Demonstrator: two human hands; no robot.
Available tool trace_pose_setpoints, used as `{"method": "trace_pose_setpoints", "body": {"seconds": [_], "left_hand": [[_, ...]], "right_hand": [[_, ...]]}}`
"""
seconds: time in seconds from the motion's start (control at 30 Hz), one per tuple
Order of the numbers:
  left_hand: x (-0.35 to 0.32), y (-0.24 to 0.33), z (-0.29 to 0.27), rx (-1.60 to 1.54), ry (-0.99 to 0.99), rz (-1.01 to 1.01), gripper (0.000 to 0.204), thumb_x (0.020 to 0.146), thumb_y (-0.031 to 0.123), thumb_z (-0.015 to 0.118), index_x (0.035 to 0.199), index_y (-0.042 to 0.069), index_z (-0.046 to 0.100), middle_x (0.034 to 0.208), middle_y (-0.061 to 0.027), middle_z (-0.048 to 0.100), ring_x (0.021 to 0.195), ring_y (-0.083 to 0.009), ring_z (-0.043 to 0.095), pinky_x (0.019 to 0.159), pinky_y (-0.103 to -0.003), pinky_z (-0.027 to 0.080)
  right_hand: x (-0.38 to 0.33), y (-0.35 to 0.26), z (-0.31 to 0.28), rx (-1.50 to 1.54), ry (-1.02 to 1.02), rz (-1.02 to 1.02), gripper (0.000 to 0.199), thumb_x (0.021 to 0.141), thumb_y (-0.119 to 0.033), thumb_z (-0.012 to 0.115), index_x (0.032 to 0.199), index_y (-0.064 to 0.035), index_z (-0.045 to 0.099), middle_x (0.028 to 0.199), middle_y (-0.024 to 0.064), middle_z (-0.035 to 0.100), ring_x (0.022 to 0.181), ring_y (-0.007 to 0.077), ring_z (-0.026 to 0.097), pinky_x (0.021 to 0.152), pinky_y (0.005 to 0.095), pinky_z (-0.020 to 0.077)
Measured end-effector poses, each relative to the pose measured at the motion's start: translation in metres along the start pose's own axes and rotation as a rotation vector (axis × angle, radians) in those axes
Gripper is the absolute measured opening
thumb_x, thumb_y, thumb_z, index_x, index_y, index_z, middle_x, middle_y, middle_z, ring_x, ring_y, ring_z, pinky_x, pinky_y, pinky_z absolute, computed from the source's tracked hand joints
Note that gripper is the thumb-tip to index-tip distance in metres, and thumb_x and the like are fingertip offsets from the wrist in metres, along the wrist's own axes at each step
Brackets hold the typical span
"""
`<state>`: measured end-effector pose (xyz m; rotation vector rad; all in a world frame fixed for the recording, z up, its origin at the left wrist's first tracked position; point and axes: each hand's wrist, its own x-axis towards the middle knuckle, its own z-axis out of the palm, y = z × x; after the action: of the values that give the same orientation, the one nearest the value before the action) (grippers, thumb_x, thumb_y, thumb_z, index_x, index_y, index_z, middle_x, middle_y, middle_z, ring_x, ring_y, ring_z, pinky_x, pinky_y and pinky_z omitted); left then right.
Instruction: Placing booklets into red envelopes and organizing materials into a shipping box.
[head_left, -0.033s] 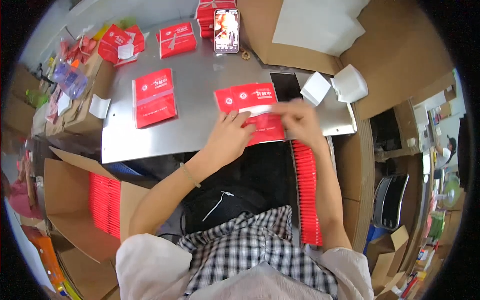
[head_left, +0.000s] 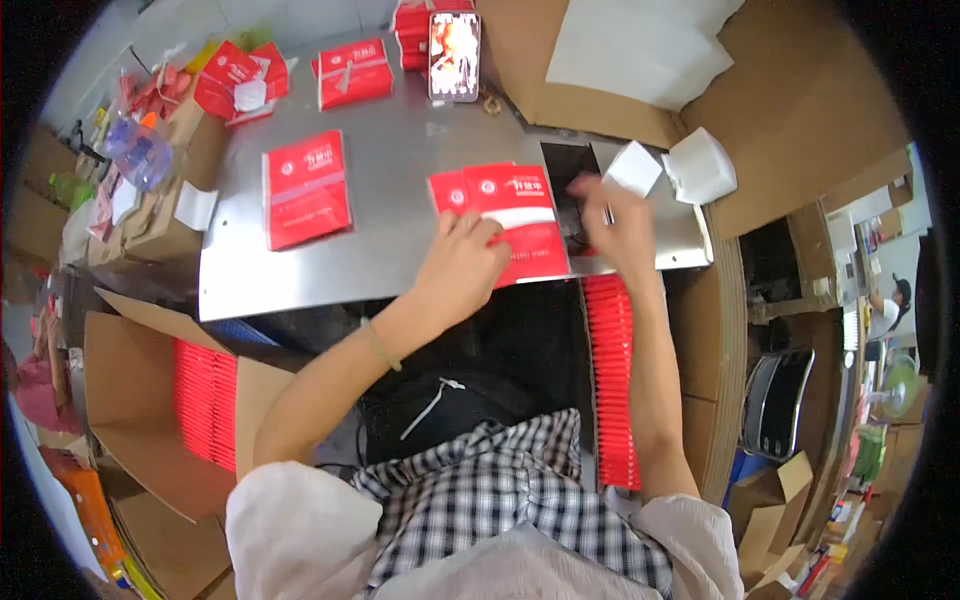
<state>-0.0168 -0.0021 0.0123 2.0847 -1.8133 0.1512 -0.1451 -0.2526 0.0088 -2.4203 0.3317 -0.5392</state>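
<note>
Two overlapping flat red packets [head_left: 535, 245] with white print lie near the table's front edge. A white strip [head_left: 525, 216] runs across their middle. My left hand [head_left: 465, 252] rests on their left part, fingers bent and pressed down against them, covering the strip's left end. My right hand [head_left: 615, 222] is off to the right of the packets, over a dark opening [head_left: 568, 165] in the tabletop. Its fingertips are smeared by motion, and nothing shows clearly in them.
Banded red packets [head_left: 308, 190] lie left on the metal table [head_left: 240, 285], with others behind. A lit phone [head_left: 454, 58] stands at the back. White pads [head_left: 634, 168] lie right beside an open carton [head_left: 600, 115]. Packet rows fill a left carton [head_left: 145, 400] and stand below right [head_left: 608, 380].
My right hand has moved from the strip's right end to the right, off the packets. The strip now lies flat across them. My left hand stays in about the same place.
</note>
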Motion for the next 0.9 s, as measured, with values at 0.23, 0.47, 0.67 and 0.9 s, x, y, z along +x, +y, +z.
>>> {"method": "trace_pose_setpoints", "body": {"seconds": [0.23,0.47,0.67,0.9], "left_hand": [[0.024,-0.004,0.009,-0.1,0.042,-0.196,0.052,0.076,0.028,0.08,0.118,0.006,0.059,0.113,-0.0171,0.053,0.108,-0.0378,0.053,0.091,-0.05,0.047],[0.047,-0.037,-0.003,-0.241,-0.28,-0.238,0.068,0.062,0.037,0.088,0.114,0.005,0.057,0.11,-0.0145,0.059,0.116,-0.0368,0.052,0.089,-0.052,0.046],[0.035,-0.022,-0.02,-0.163,-0.093,-0.248,0.064,0.063,0.043,0.087,0.115,0.018,0.059,0.114,-0.0085,0.059,0.125,-0.032,0.044,0.1,-0.058,0.025],[0.069,-0.015,0.011,0.005,0.256,-0.1,0.044,0.077,0.038,0.077,0.109,0.011,0.063,0.124,-0.0074,0.058,0.132,-0.0355,0.04,0.1,-0.06,0.027]], "right_hand": [[0.018,0.063,-0.031,0.039,0.38,0.169,0.025,0.081,-0.02,0.075,0.1,-0.0028,0.074,0.093,0.0134,0.064,0.088,0.032,0.062,0.078,0.0401,0.0493],[0.045,-0.012,-0.008,-0.168,0.669,-0.104,0.03,0.091,-0.012,0.063,0.119,-0.001,0.06,0.098,0.0198,0.066,0.089,0.0357,0.065,0.076,0.0432,0.0508],[0.002,-0.04,0.048,-0.233,0.101,-0.006,0.013,0.078,-0.016,0.061,0.078,-0.0045,0.068,0.096,0.0109,0.063,0.111,0.0283,0.055,0.094,0.0497,0.0352],[0.023,0.014,0.013,-0.832,0.456,0.121,0.022,0.084,-0.011,0.063,0.105,-0.0081,0.066,0.103,0.0104,0.062,0.108,0.0314,0.055,0.087,0.0514,0.0421]]}}
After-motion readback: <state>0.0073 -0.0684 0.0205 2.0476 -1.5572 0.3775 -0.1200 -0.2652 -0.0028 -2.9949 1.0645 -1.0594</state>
